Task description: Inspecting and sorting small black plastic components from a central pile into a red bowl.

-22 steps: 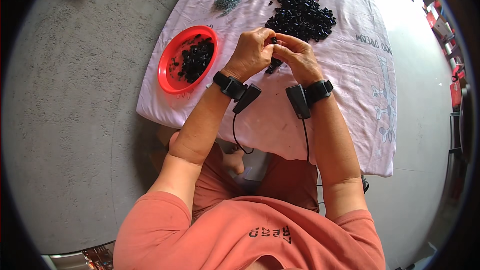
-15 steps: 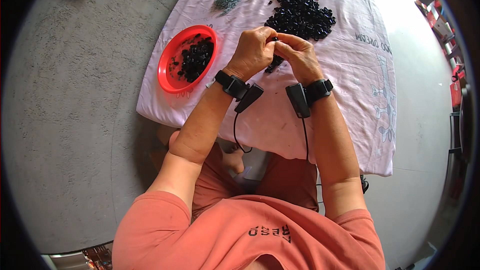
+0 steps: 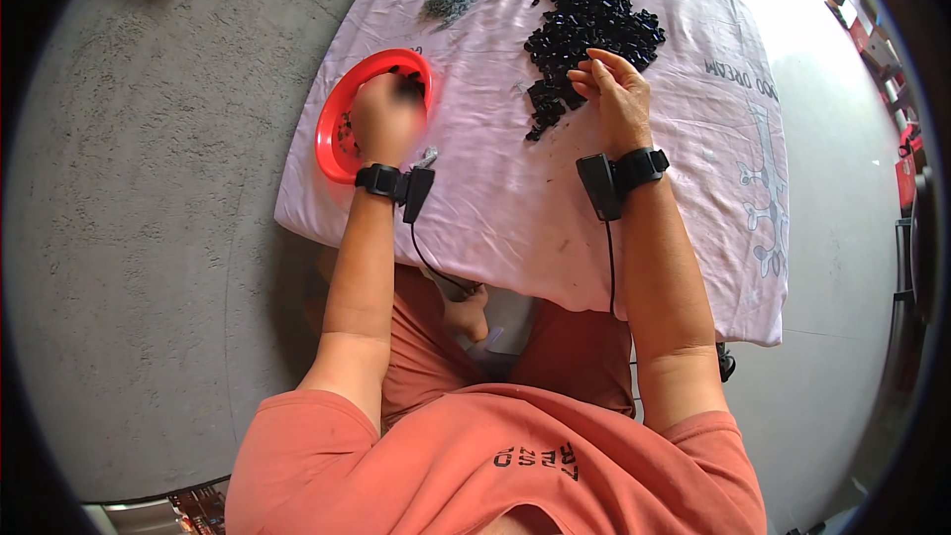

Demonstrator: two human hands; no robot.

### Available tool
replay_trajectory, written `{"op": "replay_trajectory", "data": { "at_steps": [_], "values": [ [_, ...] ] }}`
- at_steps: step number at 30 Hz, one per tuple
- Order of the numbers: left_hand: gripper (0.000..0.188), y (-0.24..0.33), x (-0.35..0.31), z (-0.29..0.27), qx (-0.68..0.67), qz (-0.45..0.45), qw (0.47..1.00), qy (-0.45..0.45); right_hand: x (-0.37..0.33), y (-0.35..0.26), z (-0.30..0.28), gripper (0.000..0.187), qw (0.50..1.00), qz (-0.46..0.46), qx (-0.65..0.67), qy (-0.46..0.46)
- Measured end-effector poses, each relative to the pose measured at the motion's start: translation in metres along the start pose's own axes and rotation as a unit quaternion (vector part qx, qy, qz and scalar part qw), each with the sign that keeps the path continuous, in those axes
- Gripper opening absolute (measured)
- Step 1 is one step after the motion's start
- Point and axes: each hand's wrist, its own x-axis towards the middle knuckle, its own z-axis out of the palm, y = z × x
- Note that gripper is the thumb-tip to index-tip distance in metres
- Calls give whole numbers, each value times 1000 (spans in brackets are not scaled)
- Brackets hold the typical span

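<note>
My left hand [image 3: 384, 126] is over the red plastic basin [image 3: 328, 124] at the left of the table. Motion smears its fingers, so I cannot tell what they hold. Small black pieces lie inside the basin, partly hidden by the hand. My right hand [image 3: 622, 107] hovers at the near right side of a pile of small shiny black parts [image 3: 584, 25]. Its fingers are stretched and apart, with nothing visible between them.
A small heap of fine grey pieces [image 3: 450, 3] sits beyond the basin. A wrinkled pink cloth [image 3: 485, 198] covers the table. Each wrist wears a black strapped device with a cable hanging down. Shelved items line the far right.
My hands were together at the near edge of the black pile, fingers pinched around a small black part. My left hand has swung left over the basin; the right has opened and shifted slightly right.
</note>
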Motion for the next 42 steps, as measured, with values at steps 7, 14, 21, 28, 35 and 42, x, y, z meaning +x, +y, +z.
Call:
{"op": "replay_trajectory", "data": {
  "at_steps": [7,14,21,28,35,42],
  "values": [
    [6,91,6,24,-262,28,948,-176,3,2,-3,22,1000,-14,8,14],
    [10,124,15,54,-273,39,927,-254,0,-1,-1,23,1000,3,-2,17],
    [12,136,13,60,-290,63,915,-274,0,0,0,23,1000,-6,-4,17],
    [13,130,20,52,-309,18,903,-298,1,-1,0,22,998,-19,-2,58],
    [14,133,20,56,-340,35,897,-280,1,0,1,22,994,-45,9,99],
    [19,154,13,50,-313,92,900,-288,1,0,-1,22,994,-47,-5,101]
  ]
}}
